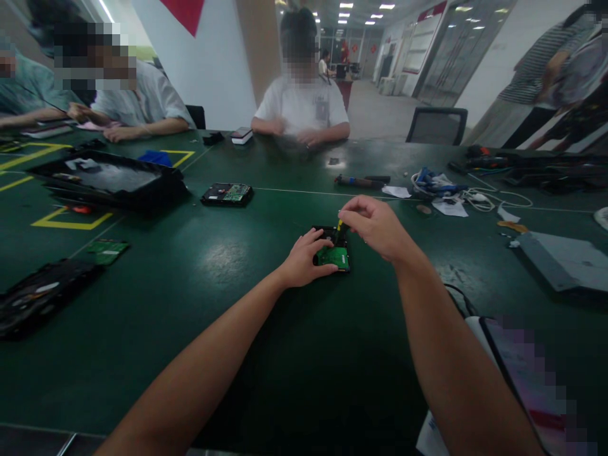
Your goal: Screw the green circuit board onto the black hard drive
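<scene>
Your left hand (304,259) lies flat and curled over the near left edge of a small hard drive (333,249), fingers pressing it down against the green table (228,329). Your right hand (375,225) hovers just above the drive's far end, its fingertips pinched narrowly around a thin tool with a yellow tip (339,225), which points down at the drive. The drive sits near the middle of the table, straight ahead of you, with its green circuit board (334,256) facing up.

Farther away and to the left lies a second hard drive (227,194), also board side up. Beyond that rests a large black tray (107,180), tilted slightly. A loose green circuit board (107,249) lies at your left, near a dark flat device (40,297) at the table's edge. To your right, well apart from your hands, are a tangle of cables (446,187) and a grey panel (565,259). A dark tool (361,182) lies past the drive.

Across the table a person in a white shirt (301,104) sits with both hands on the surface. Other people sit at the far left.
</scene>
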Tool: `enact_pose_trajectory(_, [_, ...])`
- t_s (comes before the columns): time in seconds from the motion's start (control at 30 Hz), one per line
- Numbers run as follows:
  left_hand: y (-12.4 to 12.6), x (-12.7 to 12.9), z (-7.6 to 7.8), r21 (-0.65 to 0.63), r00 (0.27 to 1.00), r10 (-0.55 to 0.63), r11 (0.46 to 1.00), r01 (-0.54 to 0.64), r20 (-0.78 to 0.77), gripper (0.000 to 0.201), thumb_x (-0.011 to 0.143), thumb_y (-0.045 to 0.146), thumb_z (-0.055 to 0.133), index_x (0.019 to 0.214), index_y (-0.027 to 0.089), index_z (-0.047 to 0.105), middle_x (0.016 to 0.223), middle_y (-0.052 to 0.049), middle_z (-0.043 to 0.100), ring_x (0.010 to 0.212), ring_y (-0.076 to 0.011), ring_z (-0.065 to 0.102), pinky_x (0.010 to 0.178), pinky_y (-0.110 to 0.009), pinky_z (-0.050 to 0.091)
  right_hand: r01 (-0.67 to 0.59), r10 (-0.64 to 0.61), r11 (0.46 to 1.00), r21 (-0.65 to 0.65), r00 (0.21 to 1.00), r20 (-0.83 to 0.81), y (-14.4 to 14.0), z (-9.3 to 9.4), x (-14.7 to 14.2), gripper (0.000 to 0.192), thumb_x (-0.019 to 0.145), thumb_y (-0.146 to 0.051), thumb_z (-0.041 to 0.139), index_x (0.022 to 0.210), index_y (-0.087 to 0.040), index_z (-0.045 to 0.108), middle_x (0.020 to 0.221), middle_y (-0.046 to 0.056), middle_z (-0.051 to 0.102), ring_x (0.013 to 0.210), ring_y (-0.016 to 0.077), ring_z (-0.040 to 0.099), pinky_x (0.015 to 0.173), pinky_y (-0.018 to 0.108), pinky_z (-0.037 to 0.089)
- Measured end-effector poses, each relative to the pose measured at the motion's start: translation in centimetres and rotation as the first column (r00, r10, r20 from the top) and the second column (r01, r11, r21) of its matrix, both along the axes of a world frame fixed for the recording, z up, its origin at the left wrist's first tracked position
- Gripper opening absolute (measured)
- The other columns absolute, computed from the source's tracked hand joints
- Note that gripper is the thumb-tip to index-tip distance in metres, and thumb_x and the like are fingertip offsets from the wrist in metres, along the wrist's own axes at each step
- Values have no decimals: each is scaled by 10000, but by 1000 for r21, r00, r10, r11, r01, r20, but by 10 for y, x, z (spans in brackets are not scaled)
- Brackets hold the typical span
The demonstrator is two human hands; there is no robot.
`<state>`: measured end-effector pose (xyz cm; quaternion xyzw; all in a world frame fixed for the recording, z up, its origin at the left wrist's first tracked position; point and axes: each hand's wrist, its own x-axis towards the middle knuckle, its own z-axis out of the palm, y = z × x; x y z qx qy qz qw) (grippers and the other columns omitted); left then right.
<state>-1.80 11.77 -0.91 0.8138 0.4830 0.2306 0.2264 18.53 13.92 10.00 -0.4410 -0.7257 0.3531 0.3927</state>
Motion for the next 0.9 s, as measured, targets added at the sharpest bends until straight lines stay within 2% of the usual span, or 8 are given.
enact_pose_trajectory(0.1, [0,0,-1,2,1000,3,1000,-3,8,604,858,568,746,1372,284,604,1694,-100,322,1594,-382,211,1268,-637,218,-29,28,999,-37,999,-19,0,-2,-2,186,932,-401,655,916,-218,682,925,41,711,628,126,539,567,289,428])
enact_pose_trajectory(0.23, [1,0,-2,14,1000,-2,1000,2,12,604,859,573,742,1372,285,604,1690,-100,331,1593,-385,213,1263,-639,225,-126,113,984,-124,988,-104,-1,-2,-4,342,1004,-510,541,1031,-219,719,1038,69,724,598,115,557,536,286,444])
enact_pose_trajectory(0.37, [0,0,-2,23,1000,0,1000,0,12,603,864,572,736,1366,263,610,1683,-120,338,1593,-377,216,1269,-613,233,-165,139,970,-179,979,-148,0,0,0,302,1011,-437,538,1142,-228,712,983,60,699,664,142,615,584,298,491])
enact_pose_trajectory(0.5, [0,1,0,24,1000,-3,1000,3,15,600,857,559,749,1362,269,607,1682,-115,341,1596,-371,213,1267,-606,248,-69,69,997,-47,998,6,1,2,4,262,961,-465,626,995,-226,727,825,26,658,678,148,555,572,286,428])
enact_pose_trajectory(0.63, [-1,1,1,8,1000,1,1000,-1,13,587,859,550,750,1358,277,607,1687,-105,334,1596,-376,208,1269,-613,242,-1,1,998,-65,1000,-2,0,1,4,205,921,-411,668,883,-209,667,827,30,668,639,135,561,552,292,417])
enact_pose_trajectory(0.7, [-1,1,1,8,1000,-1,1000,1,13,584,857,543,754,1359,284,605,1688,-98,334,1595,-379,207,1269,-619,238,-32,30,995,-99,999,-23,0,1,3,174,927,-386,654,926,-212,670,906,41,703,601,120,571,520,288,410])
enact_pose_trajectory(0.8, [0,0,-1,22,1000,-2,1000,2,13,587,856,547,755,1360,286,605,1687,-96,334,1594,-380,211,1269,-618,236,-129,123,981,-144,991,-51,-1,3,4,253,977,-442,597,988,-211,699,1001,66,731,591,116,594,497,283,424])
enact_pose_trajectory(0.9, [0,0,-2,31,1000,-9,999,8,9,590,862,557,744,1361,273,608,1684,-108,339,1593,-378,218,1266,-606,248,-190,164,961,-200,977,-139,-1,3,4,344,1024,-485,518,1067,-203,710,977,80,718,668,149,653,593,308,523])
